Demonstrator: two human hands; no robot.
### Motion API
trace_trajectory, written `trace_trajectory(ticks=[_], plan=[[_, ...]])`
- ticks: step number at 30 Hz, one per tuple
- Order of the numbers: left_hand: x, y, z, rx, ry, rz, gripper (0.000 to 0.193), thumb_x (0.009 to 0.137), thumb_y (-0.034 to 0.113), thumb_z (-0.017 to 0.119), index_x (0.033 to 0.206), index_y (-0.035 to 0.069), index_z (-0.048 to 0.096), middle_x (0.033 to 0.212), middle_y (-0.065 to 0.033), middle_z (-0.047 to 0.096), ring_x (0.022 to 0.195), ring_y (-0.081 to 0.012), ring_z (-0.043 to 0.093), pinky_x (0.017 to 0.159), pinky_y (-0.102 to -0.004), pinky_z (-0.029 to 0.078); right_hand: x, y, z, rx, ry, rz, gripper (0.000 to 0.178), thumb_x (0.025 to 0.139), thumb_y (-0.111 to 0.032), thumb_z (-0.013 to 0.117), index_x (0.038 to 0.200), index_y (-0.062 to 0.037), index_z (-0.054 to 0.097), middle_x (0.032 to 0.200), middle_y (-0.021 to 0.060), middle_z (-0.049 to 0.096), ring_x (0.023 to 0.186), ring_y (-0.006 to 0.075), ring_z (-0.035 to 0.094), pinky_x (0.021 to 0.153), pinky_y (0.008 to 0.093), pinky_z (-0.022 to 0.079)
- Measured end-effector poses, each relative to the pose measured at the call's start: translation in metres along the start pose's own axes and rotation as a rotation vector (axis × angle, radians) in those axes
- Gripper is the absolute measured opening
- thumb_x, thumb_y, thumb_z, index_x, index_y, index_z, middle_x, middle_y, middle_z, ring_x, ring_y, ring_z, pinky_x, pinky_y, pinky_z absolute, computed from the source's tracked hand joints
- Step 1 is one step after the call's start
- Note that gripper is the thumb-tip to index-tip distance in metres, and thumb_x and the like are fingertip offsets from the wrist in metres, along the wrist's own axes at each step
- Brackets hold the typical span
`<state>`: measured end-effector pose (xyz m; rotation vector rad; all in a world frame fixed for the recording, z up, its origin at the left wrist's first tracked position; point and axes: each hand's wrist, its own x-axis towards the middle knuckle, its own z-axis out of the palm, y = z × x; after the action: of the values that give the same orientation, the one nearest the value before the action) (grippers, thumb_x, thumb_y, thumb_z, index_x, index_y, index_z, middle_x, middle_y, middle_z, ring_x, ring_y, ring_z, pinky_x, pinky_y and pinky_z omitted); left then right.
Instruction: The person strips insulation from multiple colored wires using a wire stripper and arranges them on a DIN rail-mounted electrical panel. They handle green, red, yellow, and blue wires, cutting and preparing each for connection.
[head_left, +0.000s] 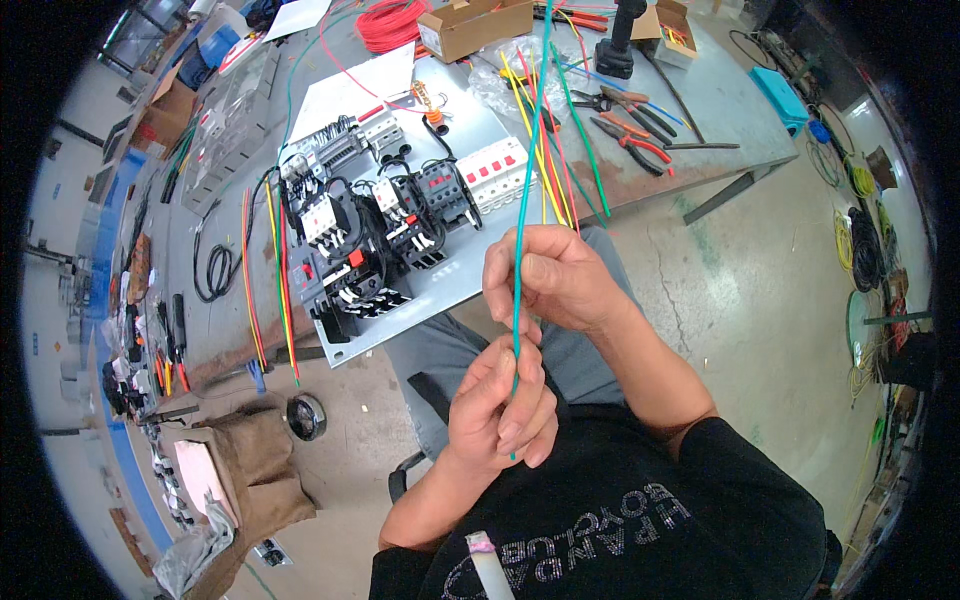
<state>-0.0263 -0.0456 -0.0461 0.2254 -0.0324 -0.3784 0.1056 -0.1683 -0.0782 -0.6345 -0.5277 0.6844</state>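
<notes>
A long green wire point(530, 165) runs upright in front of me, its lower end just below my left hand. My left hand point(500, 405) is closed round the lower part of the wire, fingers curled. Just above, my right hand point(555, 280) pinches the same wire between thumb and fingers. Beyond my hands, on the table's near edge, lies a metal mounting plate point(440, 290). It carries black contactors point(440, 195), a row of white breakers with red switches point(497, 172) and a terminal strip point(335, 145).
Pliers point(640, 145) with red-orange handles and a black power tool point(615, 55) are at the right of the table point(720, 120). Coloured wires point(540, 130) lie beside the plate. A red wire coil point(390, 22) and cardboard box point(475, 25) stand behind. A tape roll point(306, 416) is at lower left.
</notes>
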Motion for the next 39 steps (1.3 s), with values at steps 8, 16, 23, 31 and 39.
trace_trajectory(ticks=[8,16,23,31,39], plan=[[0.006,0.001,-0.015,0.311,0.123,0.082,0.027,0.112,0.027,0.039,0.108,0.003,0.05,0.054,-0.0017,0.043,0.037,-0.012,0.038,0.037,-0.0301,0.045,-0.002,-0.007,0.001,-0.185,0.146,0.082,0.049,0.106,-0.042,0.055,0.088,0.0029,0.063,0.079,0.0087,0.058,0.053,0.0117,0.05,0.045,0.0241,0.04],[0.002,0.001,-0.026,0.281,0.102,0.057,0.026,0.111,0.026,0.044,0.109,0.002,0.053,0.057,-0.001,0.045,0.044,-0.0103,0.043,0.046,-0.0308,0.052,-0.01,0.002,0.015,-0.293,0.292,0.049,0.046,0.108,-0.036,0.052,0.078,-0.0015,0.059,0.07,0.0012,0.049,0.05,0.0066,0.038,0.046,0.0242,0.029],[-0.006,0.005,-0.033,0.214,0.091,0.032,0.028,0.111,0.029,0.043,0.108,0.003,0.054,0.058,-0.0013,0.045,0.045,-0.0112,0.043,0.048,-0.0326,0.053,-0.006,-0.01,0.011,-0.269,0.301,0.121,0.038,0.105,-0.033,0.06,0.084,-0.0015,0.064,0.066,0.0004,0.055,0.051,0.0056,0.047,0.047,0.0219,0.036],[0.008,0.005,-0.038,0.28,0.196,-0.033,0.049,0.113,0.042,0.029,0.086,0.008,0.052,0.058,-0.0012,0.043,0.046,-0.0134,0.042,0.055,-0.0366,0.053,-0.002,-0.009,0.013,-0.339,0.302,0.137,0.031,0.102,-0.027,0.065,0.087,-0.0009,0.067,0.065,0.0,0.058,0.053,0.0059,0.053,0.049,0.0216,0.042],[0.01,0.004,-0.045,0.313,0.145,-0.01,0.049,0.113,0.042,0.032,0.081,0.01,0.05,0.056,0.0004,0.042,0.045,-0.0118,0.04,0.058,-0.0352,0.052,-0.002,-0.013,0.014,-0.41,0.281,0.132,0.034,0.104,-0.03,0.063,0.083,-0.003,0.065,0.064,-0.0015,0.055,0.05,0.0041,0.049,0.046,0.0209,0.037]])
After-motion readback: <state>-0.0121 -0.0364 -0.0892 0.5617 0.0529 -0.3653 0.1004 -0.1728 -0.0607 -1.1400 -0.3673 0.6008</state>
